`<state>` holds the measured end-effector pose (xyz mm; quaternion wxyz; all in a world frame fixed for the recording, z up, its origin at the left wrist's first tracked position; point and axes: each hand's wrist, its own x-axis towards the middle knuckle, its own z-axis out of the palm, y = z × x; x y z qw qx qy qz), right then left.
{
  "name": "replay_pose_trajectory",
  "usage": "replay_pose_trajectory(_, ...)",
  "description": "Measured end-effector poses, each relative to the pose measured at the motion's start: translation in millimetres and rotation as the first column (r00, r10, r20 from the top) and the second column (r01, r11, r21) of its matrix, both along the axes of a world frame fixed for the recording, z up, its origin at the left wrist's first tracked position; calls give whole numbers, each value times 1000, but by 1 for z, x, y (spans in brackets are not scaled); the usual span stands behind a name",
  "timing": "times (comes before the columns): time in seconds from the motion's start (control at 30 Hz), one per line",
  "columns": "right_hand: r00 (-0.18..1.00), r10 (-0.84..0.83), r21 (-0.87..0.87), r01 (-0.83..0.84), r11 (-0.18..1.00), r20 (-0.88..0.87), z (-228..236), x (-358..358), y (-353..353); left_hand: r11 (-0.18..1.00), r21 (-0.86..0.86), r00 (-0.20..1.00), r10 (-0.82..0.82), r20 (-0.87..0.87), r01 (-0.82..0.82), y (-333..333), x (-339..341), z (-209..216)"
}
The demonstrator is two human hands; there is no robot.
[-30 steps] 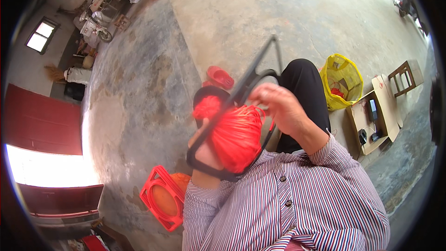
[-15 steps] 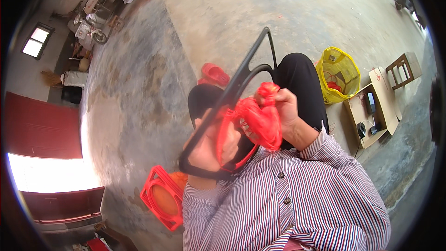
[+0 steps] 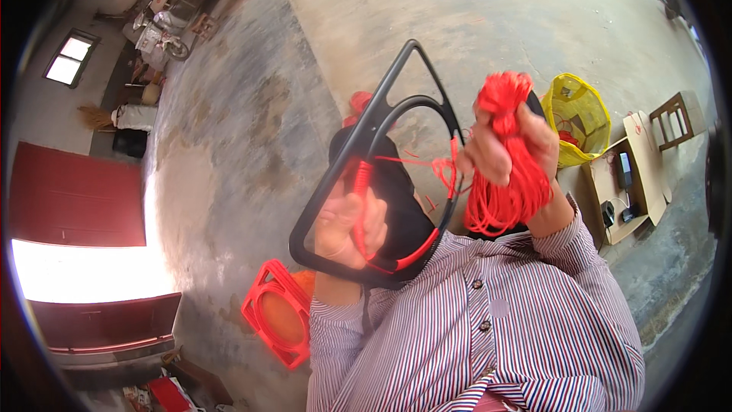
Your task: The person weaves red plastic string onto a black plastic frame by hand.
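A black triangular frame (image 3: 372,116) with a rounded inner loop stands tilted in front of me. Red cord is wound around parts of that loop, its lower curve included. My left hand (image 3: 347,233) is closed on the red-wrapped left side of the loop, inside the outer frame. To the right, my right hand (image 3: 488,154) grips a thick bundle of red cord (image 3: 507,202) around its middle; strands fan out above and hang in loops below. A thin strand and a small loose tangle (image 3: 442,169) stretch across the loop toward its right side.
At the right stand a yellow basket (image 3: 550,107) with red cord inside, an opened cardboard box (image 3: 652,175) holding electronic devices, and a small wooden stool (image 3: 679,118). Red footwear (image 3: 360,99) lies beyond my knees. A red plastic piece (image 3: 255,290) with an orange round panel is at lower left.
My right hand has moved right and up with the red bundle, away from the frame. The bundle now hangs as separate looped strands. My left hand stays on the frame.
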<state>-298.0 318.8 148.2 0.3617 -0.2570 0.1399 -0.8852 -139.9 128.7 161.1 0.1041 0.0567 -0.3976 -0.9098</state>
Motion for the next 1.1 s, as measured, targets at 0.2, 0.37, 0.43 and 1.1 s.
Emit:
replay_pose_trajectory(0.2, 887, 369, 67, -401, 914, 277, -13, 45, -21, 996, -82, 999, 44, -5, -45, -15, 10, -5)
replay_pose_trajectory(0.37, 864, 430, 107, -468, 877, 261, -23, 47, -46, 997, 71, 982, -9, 189, -5, -34, 11, -2)
replay_pose_trajectory(0.43, 863, 399, 139, -456, 879, 309, -20, 51, -47, 970, 133, 966, -223, 131, 205, -44, 9, -3)
replay_pose_trajectory(1.1, 917, 319, 267, -378, 886, 240, -26, 49, -37, 959, -279, 962, 127, 241, -57, -28, 1, -7)
